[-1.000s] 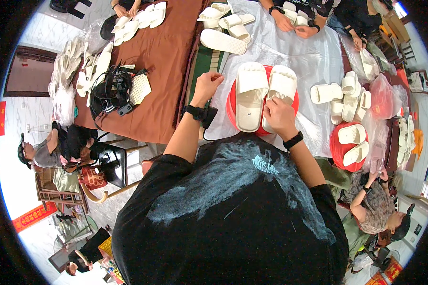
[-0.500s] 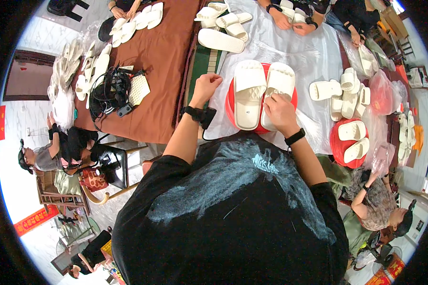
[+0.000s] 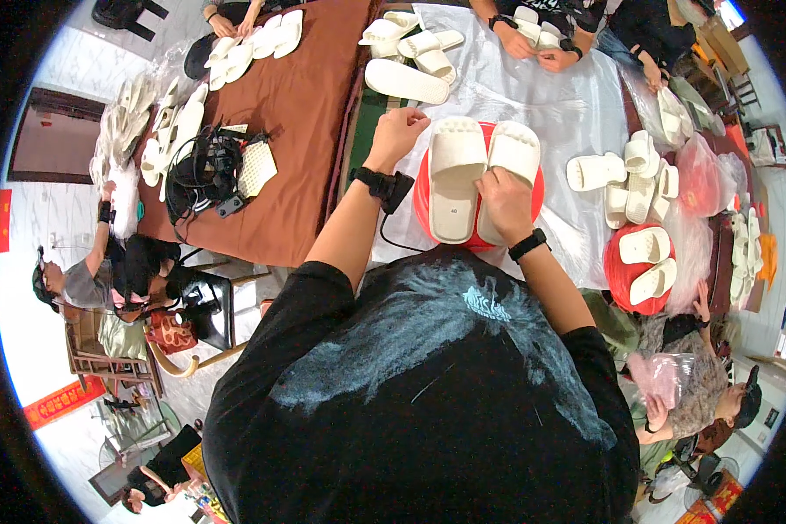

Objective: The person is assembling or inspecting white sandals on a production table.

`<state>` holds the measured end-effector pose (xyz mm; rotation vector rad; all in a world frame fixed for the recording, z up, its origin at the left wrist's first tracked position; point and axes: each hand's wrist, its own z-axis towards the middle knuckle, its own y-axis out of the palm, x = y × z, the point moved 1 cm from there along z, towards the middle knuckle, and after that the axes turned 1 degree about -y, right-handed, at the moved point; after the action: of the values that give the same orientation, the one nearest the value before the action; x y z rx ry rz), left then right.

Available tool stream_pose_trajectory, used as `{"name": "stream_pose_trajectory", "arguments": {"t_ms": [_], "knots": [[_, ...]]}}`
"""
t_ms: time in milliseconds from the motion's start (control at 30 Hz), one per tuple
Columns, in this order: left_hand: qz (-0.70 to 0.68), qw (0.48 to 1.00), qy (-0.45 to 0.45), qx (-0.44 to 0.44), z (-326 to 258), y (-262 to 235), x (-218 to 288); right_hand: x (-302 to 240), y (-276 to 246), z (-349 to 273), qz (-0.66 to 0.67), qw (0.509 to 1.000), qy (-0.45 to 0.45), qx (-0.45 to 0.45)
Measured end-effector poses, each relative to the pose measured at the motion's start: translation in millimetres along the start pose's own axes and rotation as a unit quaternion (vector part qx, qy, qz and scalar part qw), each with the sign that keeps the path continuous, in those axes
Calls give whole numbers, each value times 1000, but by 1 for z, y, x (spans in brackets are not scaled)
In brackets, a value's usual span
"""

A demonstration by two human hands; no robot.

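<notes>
From the head view, two white slippers sit side by side, soles up, on a red tray on the worktop, which is draped here in clear plastic sheet. The left slipper lies long and flat with a small sticker near its heel; the right slipper lies touching it on the right. The right hand rests on the heel end of the right slipper, fingers curled down and pressing on the sole, a black band on the wrist. The left hand is just left of the left slipper's toe end, fingers bent into a loose fist; whether it pinches anything, I cannot tell. A black wrist device with a cable sits on that arm. Beyond the tray lie more white slippers, and another person's hands work a pair at the far edge. To the right a second red tray holds two slippers, with loose ones near it. The brown cloth covers the left part of the worktop, bearing a tangle of black cables.
</notes>
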<state>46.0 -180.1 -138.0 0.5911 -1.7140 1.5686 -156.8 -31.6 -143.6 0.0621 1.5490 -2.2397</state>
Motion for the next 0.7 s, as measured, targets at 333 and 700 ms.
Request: {"name": "stream_pose_trajectory", "arguments": {"t_ms": [333, 700], "knots": [[22, 1000, 13, -1, 8, 6, 1, -5, -4, 8, 55, 997, 56, 18], [-6, 999, -22, -45, -21, 12, -19, -12, -9, 4, 152, 983, -73, -75]]}}
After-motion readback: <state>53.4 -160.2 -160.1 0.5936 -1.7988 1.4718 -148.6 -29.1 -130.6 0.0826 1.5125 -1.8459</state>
